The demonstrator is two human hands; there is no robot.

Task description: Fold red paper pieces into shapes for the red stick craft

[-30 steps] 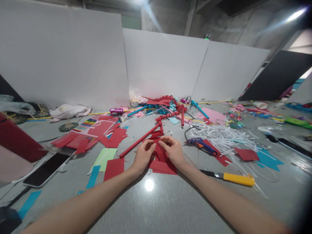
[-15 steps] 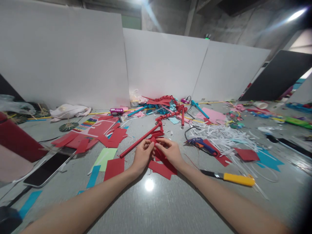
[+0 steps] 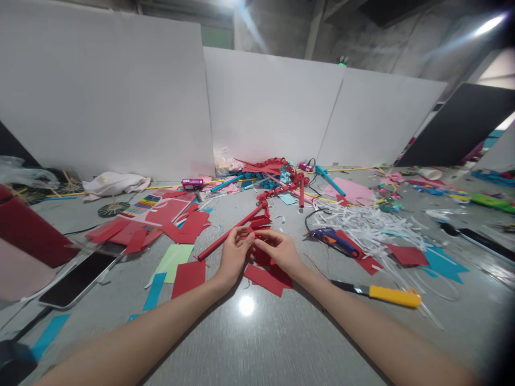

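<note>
My left hand [image 3: 234, 255] and my right hand [image 3: 280, 250] meet at the middle of the grey table [image 3: 257, 332], fingertips pinched together on a small piece of red paper [image 3: 254, 234]. More red paper sheets [image 3: 265, 276] lie flat under and just behind both hands. A long rolled red paper tube [image 3: 231, 231] runs diagonally away from my left hand's fingers. A blue glue gun [image 3: 332, 238] lies to the right of my right hand. The exact fold of the held paper is hidden by my fingers.
A yellow-handled utility knife [image 3: 382, 293] lies right of my right forearm. A phone [image 3: 78, 279] rests at the left. Red, green and blue paper scraps [image 3: 161, 225] spread left; white shreds [image 3: 370, 222] pile at the right. White boards [image 3: 265, 107] wall the far edge.
Both hands have drawn closer and lifted the small red piece off the sheets, fingers now pinched together on it. The flat red sheet beneath has shifted slightly.
</note>
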